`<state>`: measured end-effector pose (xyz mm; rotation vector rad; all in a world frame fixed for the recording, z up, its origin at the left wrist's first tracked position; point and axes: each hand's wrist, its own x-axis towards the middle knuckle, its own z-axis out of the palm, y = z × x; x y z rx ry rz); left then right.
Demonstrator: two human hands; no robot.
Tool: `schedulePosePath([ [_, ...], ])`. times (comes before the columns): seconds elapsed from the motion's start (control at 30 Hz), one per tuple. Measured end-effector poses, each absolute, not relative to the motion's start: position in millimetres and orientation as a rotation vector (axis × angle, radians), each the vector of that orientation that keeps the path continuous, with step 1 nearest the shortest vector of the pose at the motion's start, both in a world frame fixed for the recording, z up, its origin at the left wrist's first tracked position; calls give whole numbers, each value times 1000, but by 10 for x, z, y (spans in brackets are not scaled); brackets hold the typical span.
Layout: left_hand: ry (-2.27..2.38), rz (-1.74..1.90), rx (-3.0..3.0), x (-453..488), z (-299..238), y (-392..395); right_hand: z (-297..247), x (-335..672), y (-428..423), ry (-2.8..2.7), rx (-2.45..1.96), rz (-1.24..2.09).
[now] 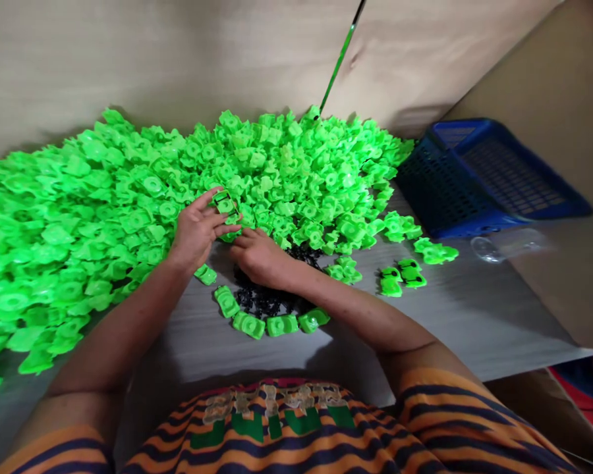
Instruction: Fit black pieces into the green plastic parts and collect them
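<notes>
My left hand (197,227) is closed around the edges of a bright green toy car body (226,205). Its underside faces up, with dark parts across both ends. Just to the right and lower, my right hand (259,257) has its fingers pinched together close to the left fingertips; what they hold, if anything, is hidden. Beneath my right wrist spreads a heap of small black parts (264,301), partly covered by the forearm. Several green car bodies (248,324) lie in a curved row along the near side of that heap.
A large pile of green toy car bodies (103,210) covers the back and left of the grey table (454,316). A blue plastic basket (454,191) is tipped at the right, near a clear plastic piece (508,245). Green cars with black parts (411,272) lie before it.
</notes>
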<state>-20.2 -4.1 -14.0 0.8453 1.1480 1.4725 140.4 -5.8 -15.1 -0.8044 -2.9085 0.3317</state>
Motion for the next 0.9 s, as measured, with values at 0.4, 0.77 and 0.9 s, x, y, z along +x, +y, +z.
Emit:
schedulePosePath([
  [0.4,1197,1536,830,-206,-108,-39,18,1116,-69,-3282,-758,276],
  [0.77,1217,1560,840,-193,-46,-46,24,1910,290,-2571,-1158,400],
  [0.9,1219,1520,815,-155,-27,-69,-43,1963,448,-2490,-1271,434],
])
